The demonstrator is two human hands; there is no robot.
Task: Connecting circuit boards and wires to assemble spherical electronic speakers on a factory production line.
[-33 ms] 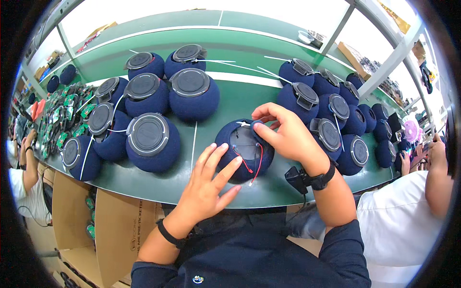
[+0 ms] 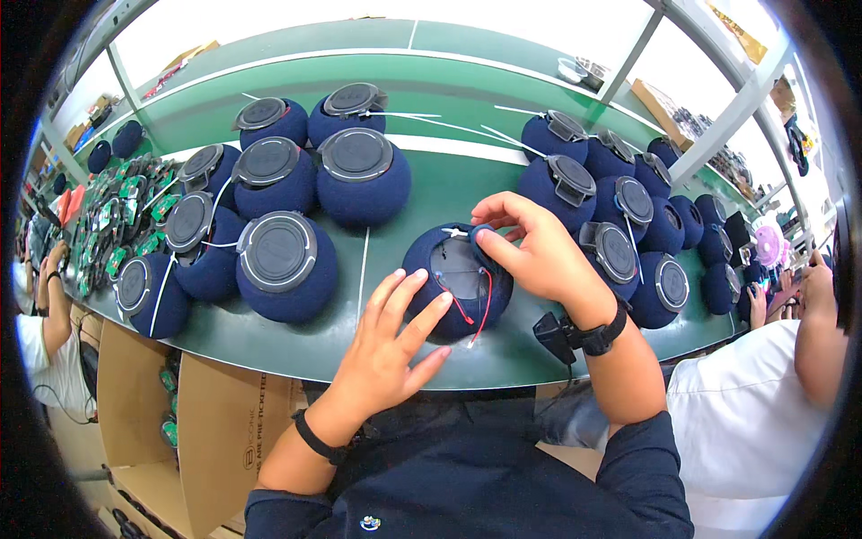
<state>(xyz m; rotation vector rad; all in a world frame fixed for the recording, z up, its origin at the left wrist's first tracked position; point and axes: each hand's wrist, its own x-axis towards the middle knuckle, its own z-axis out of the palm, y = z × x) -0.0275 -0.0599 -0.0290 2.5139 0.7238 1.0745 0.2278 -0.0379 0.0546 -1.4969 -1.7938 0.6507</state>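
Observation:
A round, dark blue fabric-covered speaker body [image 2: 496, 298] sits on the table in front of me, its opening facing up and showing a grey inner surface. Thin red wires [image 2: 486, 310] come out of the opening and hang over the near side. A small white connector [image 2: 454, 232] lies by the far rim. My right hand [image 2: 539, 251] pinches the fabric edge at the far right of the opening between thumb and fingers. With fingers spread, my left hand [image 2: 386, 346] is at the near left side of the body, its fingertips over or against the fabric; contact is unclear.
Several capped blue speaker bodies [image 2: 364, 193] stand left, some with white cable ties; more [image 2: 548, 193] stand right. Green circuit boards [image 2: 117, 225] are piled at far left. Below the table edge is a cardboard box [image 2: 215, 431]. Other people sit on both sides.

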